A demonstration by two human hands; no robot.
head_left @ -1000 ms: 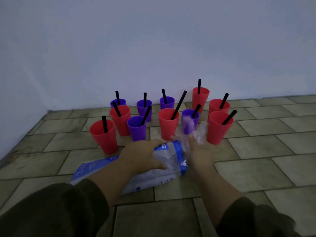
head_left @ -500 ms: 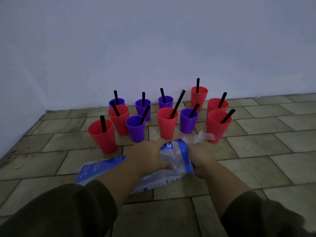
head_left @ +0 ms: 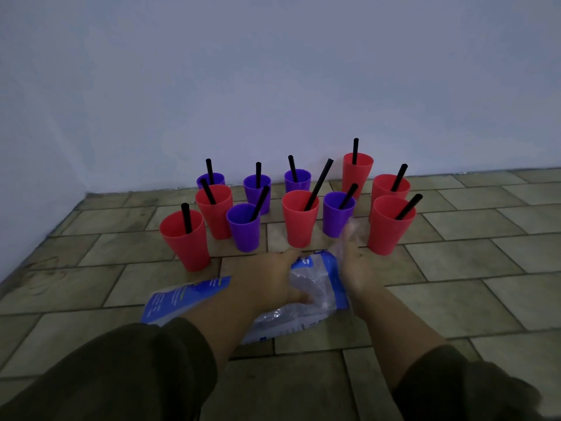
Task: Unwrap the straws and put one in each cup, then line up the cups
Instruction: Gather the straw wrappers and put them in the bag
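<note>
Eleven cups stand clustered on the tiled floor (head_left: 455, 268) near the wall, six red and five purple, each already holding one black straw. The nearest red cup (head_left: 185, 238) sits at the left end of the group and another red cup (head_left: 390, 223) at the right, with a purple cup (head_left: 243, 227) between them; the cluster is staggered, not yet in a line. Just in front of it lies the crumpled clear-and-blue straw wrapper bag (head_left: 318, 287). The left hand (head_left: 273, 281) rests on the bag with fingers spread and the thumb pressed into the plastic. The right hand (head_left: 356, 265) is beside the bag's right edge, fingers extended toward the cups with a wisp of clear film over them; whether it pinches that film cannot be told. The cups look like light, stiff plastic, easily tipped with straws leaning inside, so each is probably best gripped around its lower body and slid. The bag is limp and slippery, best gathered in a fist
</note>
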